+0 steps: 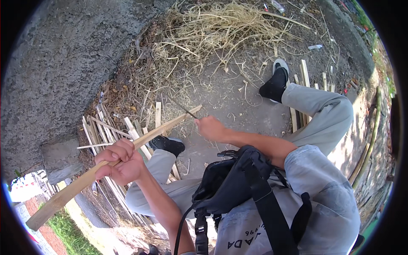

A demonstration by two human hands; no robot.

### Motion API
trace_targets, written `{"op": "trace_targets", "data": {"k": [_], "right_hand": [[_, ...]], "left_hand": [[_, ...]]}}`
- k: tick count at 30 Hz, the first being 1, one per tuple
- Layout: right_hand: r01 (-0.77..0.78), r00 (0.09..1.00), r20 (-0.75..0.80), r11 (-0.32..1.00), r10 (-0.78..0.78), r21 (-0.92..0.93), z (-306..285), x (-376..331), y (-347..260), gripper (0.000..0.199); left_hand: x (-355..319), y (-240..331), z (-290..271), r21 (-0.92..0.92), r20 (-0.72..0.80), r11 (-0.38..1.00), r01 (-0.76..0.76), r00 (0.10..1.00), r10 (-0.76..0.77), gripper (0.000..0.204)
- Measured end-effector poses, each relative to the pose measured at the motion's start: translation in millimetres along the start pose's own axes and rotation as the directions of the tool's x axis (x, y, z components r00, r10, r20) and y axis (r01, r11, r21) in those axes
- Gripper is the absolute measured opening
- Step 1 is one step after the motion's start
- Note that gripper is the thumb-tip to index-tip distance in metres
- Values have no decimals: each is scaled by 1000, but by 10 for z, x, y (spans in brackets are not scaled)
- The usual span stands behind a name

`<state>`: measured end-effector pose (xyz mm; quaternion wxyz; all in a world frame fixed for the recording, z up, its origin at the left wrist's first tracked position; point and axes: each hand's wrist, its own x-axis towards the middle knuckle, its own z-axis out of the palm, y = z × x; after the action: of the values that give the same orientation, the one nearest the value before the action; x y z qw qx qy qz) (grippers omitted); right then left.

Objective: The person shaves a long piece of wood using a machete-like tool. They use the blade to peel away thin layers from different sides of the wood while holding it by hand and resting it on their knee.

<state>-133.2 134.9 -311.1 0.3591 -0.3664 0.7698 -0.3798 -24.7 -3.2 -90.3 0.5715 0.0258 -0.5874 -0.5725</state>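
Observation:
My left hand (121, 162) is closed around a long pale strip of wood or bamboo (66, 199). The strip slants from the lower left up to the middle of the picture, where its far end narrows. A thin, dark knife blade (183, 108) crosses the strip near that narrow end. My right hand (211, 128) is closed on the knife; its handle is hidden inside the fist. Whether the blade cuts into the strip or only lies against it, I cannot tell.
A heap of curly shavings (225, 25) lies at the far side. More cut strips (100, 129) lie by my left foot, others (304, 74) by my right leg. A rough stone block (72, 59) stands at the left. A black bag (233, 182) hangs at my front.

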Motion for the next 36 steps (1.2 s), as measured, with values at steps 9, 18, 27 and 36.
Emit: {"op": "trace_targets", "data": {"k": [9,18,27,36], "right_hand": [[-44,997,60,999,44,6,-73,-20,-192,50],[88,994,59,995,-92,54,-38,-46,-441,47],[65,990,130,995,-55,-73,116,89,-148,46],[-74,992,95,994,82,-84,93,283,56,49]], "left_hand": [[6,20,-38,-47,116,997,66,991,-60,53],[90,76,-151,-22,-3,1000,11,1000,-11,52],[60,71,-177,58,-35,997,45,998,-43,52],[53,44,-369,14,-48,999,41,998,-40,52]]}}
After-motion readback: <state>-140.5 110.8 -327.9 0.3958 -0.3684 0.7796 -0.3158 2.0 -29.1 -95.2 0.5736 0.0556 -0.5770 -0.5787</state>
